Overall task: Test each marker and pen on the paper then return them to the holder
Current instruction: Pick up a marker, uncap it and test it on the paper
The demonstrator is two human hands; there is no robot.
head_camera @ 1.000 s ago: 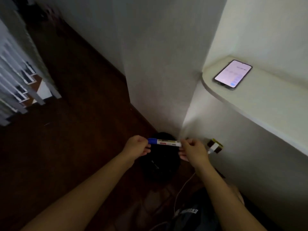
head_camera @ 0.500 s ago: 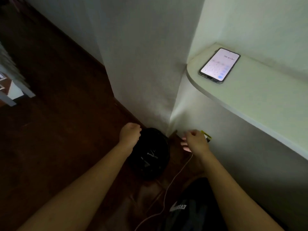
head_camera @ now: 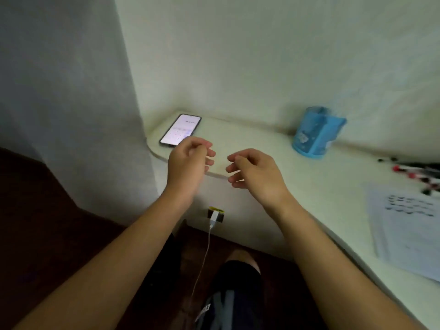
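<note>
Both hands are raised in front of the ledge [head_camera: 238,139] edge, and neither holds anything. The left hand [head_camera: 188,160] has its fingers loosely curled; the right hand [head_camera: 254,170] is also loosely curled, fingertips pointing toward the left hand, with a gap between the two.

Risks from this position:
- The phone [head_camera: 180,130] lies just beyond the left hand, near the rounded end of the ledge. A careless sweep of that hand could probably push it off the edge.
- The markers and pens [head_camera: 419,172] lie loose on the ledge, well to the right of the right hand. They are round-bodied, so a hasty reach could likely roll them along or off the surface.
- The paper [head_camera: 404,232] lies to the right of the right forearm, close to the front edge. A dragging forearm could shift or crease it.
- The charging cable [head_camera: 204,253] hangs below and between the forearms; a dropped hand could snag it.

Containers: the blue holder [head_camera: 316,133] stands upright beyond and to the right of the right hand, against the wall. Its contents cannot be determined; nothing projects above the rim.
</note>
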